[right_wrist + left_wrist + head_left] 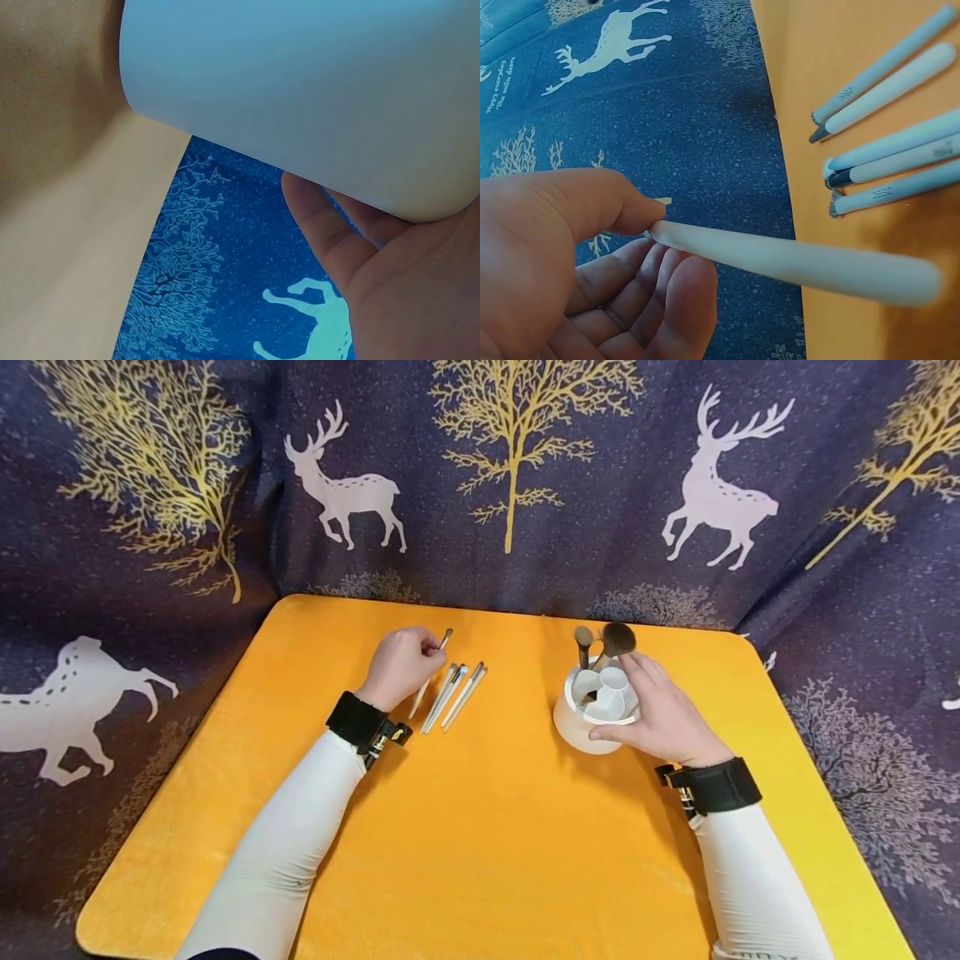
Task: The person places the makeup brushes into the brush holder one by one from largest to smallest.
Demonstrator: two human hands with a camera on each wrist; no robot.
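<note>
My left hand [401,667] pinches a slim makeup brush [802,262] with a pale handle between thumb and fingertips. In the head view its small bristle tip [447,635] points up past the fingers, and the handle slants down toward the table. Beside it several more pale-handled makeup brushes [445,697] lie in a loose group. My right hand [660,710] grips a round white brush holder [588,735] from its right side, thumb at the front. A large fluffy makeup brush [618,639] and a smaller one [583,637] stand in its rear part, bristles up.
An orange-yellow cloth covers the table [480,843], which has rounded corners. Behind it hangs a dark curtain [450,460] printed with white deer and golden trees. White-sleeved forearms reach in from the front, with black camera straps [723,785] round both wrists.
</note>
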